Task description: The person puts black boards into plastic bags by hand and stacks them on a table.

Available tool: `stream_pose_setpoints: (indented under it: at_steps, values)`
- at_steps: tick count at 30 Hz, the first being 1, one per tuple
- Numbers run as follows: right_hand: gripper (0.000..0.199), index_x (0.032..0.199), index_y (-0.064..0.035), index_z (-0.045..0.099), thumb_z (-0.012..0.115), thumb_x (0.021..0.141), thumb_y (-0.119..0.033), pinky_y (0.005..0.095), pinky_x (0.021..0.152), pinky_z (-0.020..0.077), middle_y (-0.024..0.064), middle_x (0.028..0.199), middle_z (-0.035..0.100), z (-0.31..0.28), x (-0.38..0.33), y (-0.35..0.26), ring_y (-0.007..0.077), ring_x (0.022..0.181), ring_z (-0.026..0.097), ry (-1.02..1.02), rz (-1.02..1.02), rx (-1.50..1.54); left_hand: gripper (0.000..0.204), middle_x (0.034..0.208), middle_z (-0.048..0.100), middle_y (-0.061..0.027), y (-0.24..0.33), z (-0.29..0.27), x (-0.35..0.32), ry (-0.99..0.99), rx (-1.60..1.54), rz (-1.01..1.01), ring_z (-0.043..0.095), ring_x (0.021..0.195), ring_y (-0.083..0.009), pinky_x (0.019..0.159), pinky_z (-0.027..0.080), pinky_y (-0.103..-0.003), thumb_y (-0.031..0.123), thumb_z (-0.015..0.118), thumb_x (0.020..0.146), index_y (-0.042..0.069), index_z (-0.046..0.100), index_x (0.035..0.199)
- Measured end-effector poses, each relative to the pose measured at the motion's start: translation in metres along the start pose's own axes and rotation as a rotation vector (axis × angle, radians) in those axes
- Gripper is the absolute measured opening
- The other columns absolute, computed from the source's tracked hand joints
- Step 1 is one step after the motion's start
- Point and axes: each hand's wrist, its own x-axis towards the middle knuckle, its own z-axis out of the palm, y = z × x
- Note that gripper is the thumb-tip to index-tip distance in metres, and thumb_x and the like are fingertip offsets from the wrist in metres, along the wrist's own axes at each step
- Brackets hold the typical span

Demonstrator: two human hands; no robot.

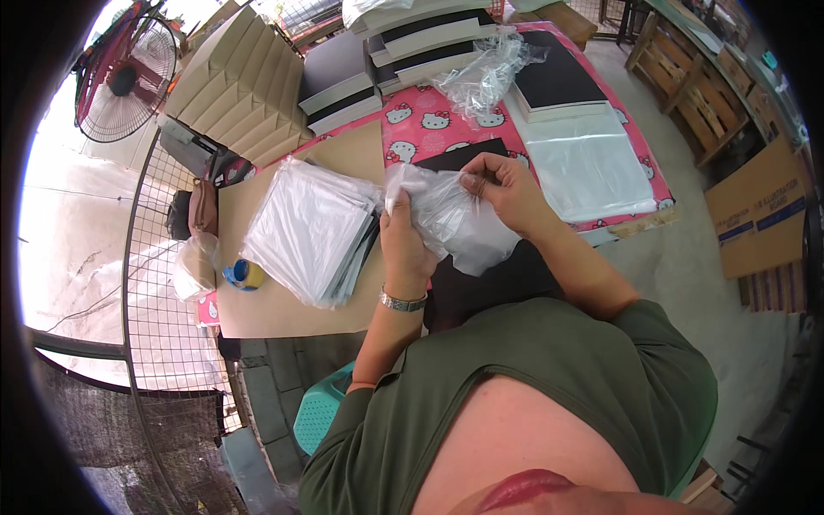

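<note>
Between my hands, over the table's near edge, hangs a crumpled clear plastic bag (468,230). My left hand (407,245) grips its left side, thumb on top. The fingertips of my right hand (505,187) pinch its upper right edge. Part of a black sheet (468,154) shows on the table behind the bag. To the left lies a stack of plastic-wrapped sheets (300,225) on a large brown board (343,322). A pile of flat clear plastic bags (588,172) lies to the right, with a stack of black-topped boards (558,77) on its far part.
The pink patterned cloth (433,107) covers the table. Brown paper-wrapped packs (236,81) and black-and-white board stacks (339,77) line the back. Crumpled plastic (489,73) sits among them. A tape roll (245,275) is at left, a fan (129,79) beyond, a teal stool (322,412) below.
</note>
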Motion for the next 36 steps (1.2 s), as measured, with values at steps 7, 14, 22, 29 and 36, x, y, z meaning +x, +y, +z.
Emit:
stream_pose_setpoints:
  at_steps: [7,14,22,29,36]
  values:
    - [0.009,0.081,-0.0015,0.059,0.061,0.084,-0.01,0.0206,0.058,0.0385,-0.0014,0.069,0.055,-0.023,0.002,-0.006,0.0035,0.065,0.046,0.04,-0.047,-0.031,0.035,0.107,0.056,-0.0154,-0.008,0.014,0.0,-0.226,-0.11,0.012,0.058,0.096,-0.0265,0.086,0.047,-0.041,0.024,0.056,0.088,-0.001,0.045,0.11]
    - [0.009,0.084,-0.003,0.058,0.061,0.085,-0.012,0.0195,0.062,0.0384,-0.0032,0.07,0.053,-0.031,-0.005,-0.004,0.003,0.067,0.046,0.022,-0.096,0.023,0.015,0.096,0.058,-0.009,-0.022,-0.006,0.005,-0.173,0.055,0.116,0.06,0.087,-0.0196,0.08,0.05,-0.036,0.006,0.056,0.083,0.005,0.049,0.096]
    - [0.008,0.084,-0.0034,0.057,0.058,0.086,-0.011,0.0196,0.057,0.037,-0.0036,0.068,0.05,-0.033,-0.005,-0.004,0.003,0.064,0.044,0.101,-0.234,-0.024,0.016,0.1,0.058,-0.0119,-0.021,0.009,0.003,-0.085,0.034,0.096,0.059,0.087,-0.02,0.077,0.049,-0.032,0.005,0.054,0.084,-0.001,0.05,0.099]
    - [0.01,0.082,-0.0012,0.06,0.06,0.085,-0.011,0.0227,0.056,0.0374,-0.0014,0.067,0.052,-0.035,-0.007,-0.006,0.0039,0.063,0.044,0.101,-0.109,-0.211,0.017,0.081,0.06,-0.0114,-0.008,0.006,0.003,-0.097,0.191,0.268,0.056,0.067,-0.0134,0.061,0.047,-0.026,0.003,0.058,0.078,0.003,0.045,0.068]
    - [0.009,0.085,-0.0032,0.064,0.063,0.083,-0.012,0.0216,0.056,0.04,-0.0003,0.064,0.056,-0.015,0.024,0.01,0.0073,0.058,0.049,0.253,-0.394,-0.039,0.01,0.081,0.052,-0.0009,-0.019,-0.003,-0.003,0.013,0.354,0.324,0.052,0.072,-0.0096,0.065,0.044,-0.024,0.001,0.057,0.081,0.006,0.05,0.084]
